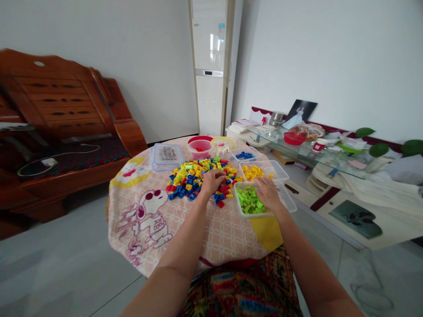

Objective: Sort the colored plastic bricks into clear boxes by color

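Observation:
A heap of mixed toy building bricks (pixel 190 180), in blue, yellow, red and green, covers the middle of the round table. Over its right side is my left hand (pixel 212 181), fingers pinched together; whatever they may hold is too small to make out. My right hand (pixel 268 193) hovers at the right part of a clear plastic box (pixel 253 215) of green bricks (pixel 249 199), its fingers stretched out and apart. Just behind, yellow bricks (pixel 251 172) lie in a second clear box (pixel 279 169). Farther back, blue bricks (pixel 244 155) sit in another one.
A patterned cloth (pixel 228 233) covers the table. At its back stand a round tub (pixel 200 154) with red pieces, some white pieces (pixel 222 150) and a lidded box (pixel 167 156). A glass-topped cabinet (pixel 317 154) is at right, a wooden bench (pixel 66 105) at left.

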Demonstrator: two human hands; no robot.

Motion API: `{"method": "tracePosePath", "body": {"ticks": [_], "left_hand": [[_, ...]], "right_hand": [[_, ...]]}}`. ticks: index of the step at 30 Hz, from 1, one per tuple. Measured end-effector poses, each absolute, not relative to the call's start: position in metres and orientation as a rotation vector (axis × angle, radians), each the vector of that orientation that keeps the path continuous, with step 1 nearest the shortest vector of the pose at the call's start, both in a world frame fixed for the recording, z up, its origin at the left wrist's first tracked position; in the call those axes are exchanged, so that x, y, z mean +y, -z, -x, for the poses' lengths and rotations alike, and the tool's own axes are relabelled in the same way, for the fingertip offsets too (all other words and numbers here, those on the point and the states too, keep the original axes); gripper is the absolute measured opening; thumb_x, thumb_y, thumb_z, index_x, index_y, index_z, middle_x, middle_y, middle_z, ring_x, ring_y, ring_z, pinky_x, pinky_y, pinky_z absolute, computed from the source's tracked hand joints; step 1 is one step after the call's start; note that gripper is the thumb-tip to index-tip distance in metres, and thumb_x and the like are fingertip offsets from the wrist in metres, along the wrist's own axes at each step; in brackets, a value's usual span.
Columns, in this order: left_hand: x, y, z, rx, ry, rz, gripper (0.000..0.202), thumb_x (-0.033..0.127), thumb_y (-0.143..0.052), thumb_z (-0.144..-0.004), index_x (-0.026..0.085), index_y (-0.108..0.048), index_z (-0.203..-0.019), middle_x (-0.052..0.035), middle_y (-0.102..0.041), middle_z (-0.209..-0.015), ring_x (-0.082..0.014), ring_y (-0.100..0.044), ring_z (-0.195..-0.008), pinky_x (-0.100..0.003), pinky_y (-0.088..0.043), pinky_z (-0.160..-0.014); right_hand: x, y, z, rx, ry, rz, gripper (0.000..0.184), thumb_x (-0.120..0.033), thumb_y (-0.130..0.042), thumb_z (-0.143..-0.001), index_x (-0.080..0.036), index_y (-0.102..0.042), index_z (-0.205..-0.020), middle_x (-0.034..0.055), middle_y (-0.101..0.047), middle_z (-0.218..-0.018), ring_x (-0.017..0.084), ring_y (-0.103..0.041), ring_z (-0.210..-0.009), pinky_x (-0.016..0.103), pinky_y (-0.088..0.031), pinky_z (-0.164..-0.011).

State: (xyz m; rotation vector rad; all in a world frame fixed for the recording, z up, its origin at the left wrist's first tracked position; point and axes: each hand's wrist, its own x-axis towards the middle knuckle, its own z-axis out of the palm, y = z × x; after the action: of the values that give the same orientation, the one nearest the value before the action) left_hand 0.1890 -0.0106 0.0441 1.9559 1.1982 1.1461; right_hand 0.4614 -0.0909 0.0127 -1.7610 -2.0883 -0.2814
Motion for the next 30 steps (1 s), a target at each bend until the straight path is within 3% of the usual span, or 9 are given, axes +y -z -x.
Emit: {"method": "tracePosePath", "body": {"ticks": [3, 7, 10, 13, 19, 23, 27, 30], "left_hand": [[-0.021, -0.048, -0.192, 1.186, -0.955, -2.257, 0.014, 0.018, -0.067, -0.079, 0.018, -0.08, -0.086, -0.0053, -0.076, -0.089, -0.0194, -0.069, -0.086, -0.032, -0.054, -0.087], [-0.035, -0.044, -0.203, 1.163, -0.703, -2.594, 0.016, 0.018, -0.073, -0.073, 0.023, -0.081, -0.086, -0.0087, -0.07, -0.124, -0.0274, -0.06, -0.12, -0.041, -0.045, -0.106], [-0.043, -0.041, -0.208, 1.318, -0.612, -2.678, 0.019, 0.019, -0.071, -0.076, 0.025, -0.081, -0.09, -0.0088, -0.064, -0.135, -0.0296, -0.053, -0.127, -0.047, -0.04, -0.11], [-0.047, -0.041, -0.21, 1.483, -0.597, -2.683, 0.017, 0.02, -0.066, -0.081, 0.025, -0.08, -0.088, -0.0088, -0.064, -0.133, -0.0293, -0.052, -0.126, -0.049, -0.038, -0.109], [-0.045, -0.039, -0.211, 1.463, -0.653, -2.655, 0.014, 0.015, -0.065, -0.079, 0.02, -0.077, -0.079, -0.0096, -0.063, -0.137, -0.0307, -0.051, -0.13, -0.053, -0.035, -0.113], [-0.038, -0.037, -0.211, 1.439, -0.864, -2.539, 0.009, 0.016, -0.066, -0.077, 0.018, -0.075, -0.075, -0.0134, -0.065, -0.135, -0.0307, -0.055, -0.128, -0.05, -0.039, -0.112], [-0.033, -0.041, -0.208, 1.417, -1.181, -2.306, 0.01, 0.018, -0.065, -0.081, 0.018, -0.074, -0.077, -0.0125, -0.073, -0.117, -0.0256, -0.065, -0.114, -0.041, -0.047, -0.105], [-0.03, -0.044, -0.207, 1.384, -1.276, -2.066, 0.013, 0.021, -0.063, -0.084, 0.016, -0.074, -0.087, -0.008, -0.077, -0.094, -0.0204, -0.071, -0.09, -0.033, -0.054, -0.088]], "right_hand": [[-0.091, -0.014, -0.461, -2.09, 0.276, 1.772, 0.054, -0.021, -0.05, -0.086, -0.016, -0.056, -0.14, 0.0141, -0.059, -0.141, 0.031, -0.046, -0.132, 0.049, -0.028, -0.117], [-0.091, -0.014, -0.462, -2.091, 0.277, 1.782, 0.053, -0.021, -0.051, -0.086, -0.016, -0.056, -0.139, 0.0137, -0.059, -0.141, 0.03, -0.046, -0.133, 0.048, -0.028, -0.118], [-0.09, -0.013, -0.462, -2.088, 0.284, 1.763, 0.053, -0.021, -0.051, -0.086, -0.016, -0.056, -0.139, 0.0134, -0.06, -0.14, 0.03, -0.046, -0.132, 0.049, -0.029, -0.117], [-0.089, -0.011, -0.463, -2.082, 0.297, 1.745, 0.052, -0.021, -0.051, -0.086, -0.017, -0.057, -0.138, 0.0129, -0.06, -0.139, 0.03, -0.047, -0.132, 0.049, -0.03, -0.117], [-0.09, -0.01, -0.463, -2.087, 0.284, 1.74, 0.053, -0.022, -0.048, -0.086, -0.017, -0.056, -0.139, 0.0135, -0.06, -0.139, 0.03, -0.046, -0.132, 0.05, -0.028, -0.117], [-0.09, -0.01, -0.463, -2.096, 0.285, 1.739, 0.055, -0.023, -0.048, -0.086, -0.019, -0.054, -0.141, 0.0127, -0.06, -0.14, 0.03, -0.046, -0.133, 0.051, -0.028, -0.117], [-0.09, -0.011, -0.462, -2.093, 0.291, 1.771, 0.054, -0.023, -0.049, -0.087, -0.017, -0.055, -0.14, 0.0133, -0.059, -0.141, 0.03, -0.045, -0.133, 0.05, -0.027, -0.117], [-0.09, -0.012, -0.461, -2.087, 0.29, 1.768, 0.054, -0.022, -0.049, -0.087, -0.017, -0.056, -0.139, 0.0137, -0.06, -0.14, 0.031, -0.046, -0.133, 0.05, -0.028, -0.117]]}}
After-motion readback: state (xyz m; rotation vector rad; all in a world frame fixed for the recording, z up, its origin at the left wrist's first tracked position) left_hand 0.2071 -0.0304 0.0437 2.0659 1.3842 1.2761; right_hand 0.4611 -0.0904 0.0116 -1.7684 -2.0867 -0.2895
